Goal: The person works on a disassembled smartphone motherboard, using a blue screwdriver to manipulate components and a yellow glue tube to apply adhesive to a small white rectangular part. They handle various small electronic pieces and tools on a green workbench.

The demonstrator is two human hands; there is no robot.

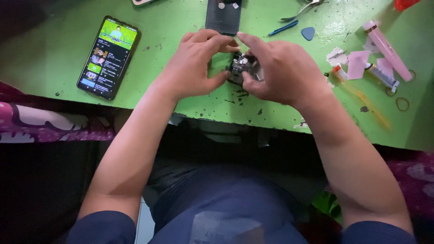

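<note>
Both my hands close on one small dark electronic part with silvery metal bits (242, 67). My left hand (196, 63) curls around its left side, thumb low, fingers bent over the top. My right hand (278, 72) pinches the right side, index finger stretched across the top toward the left fingertips. The part sits between the two grips, just above the worn green painted tabletop (181, 95); whether it touches the surface I cannot tell.

Materials: tabletop is matte green paint, chipped in dark flecks near the front edge. The part looks like glossy black plastic with bright metal shielding; detail is too small to resolve, and my fingers hide most of it.

Just beyond the hands lies a flat dark rectangular phone body (224, 17), cut off by the top edge. Far left, a black smartphone with a lit screen (108, 56) lies face up, tilted. To the right: a blue teardrop plastic pick (308, 33), a slim blue tool (283, 28), metal tweezers (303, 10) partly cropped, a pale pink tube (388, 50), a small pink paper square (357, 64), a rubber band ring (402, 104).

My lap and dark blue clothing fill the lower frame, in shadow.
</note>
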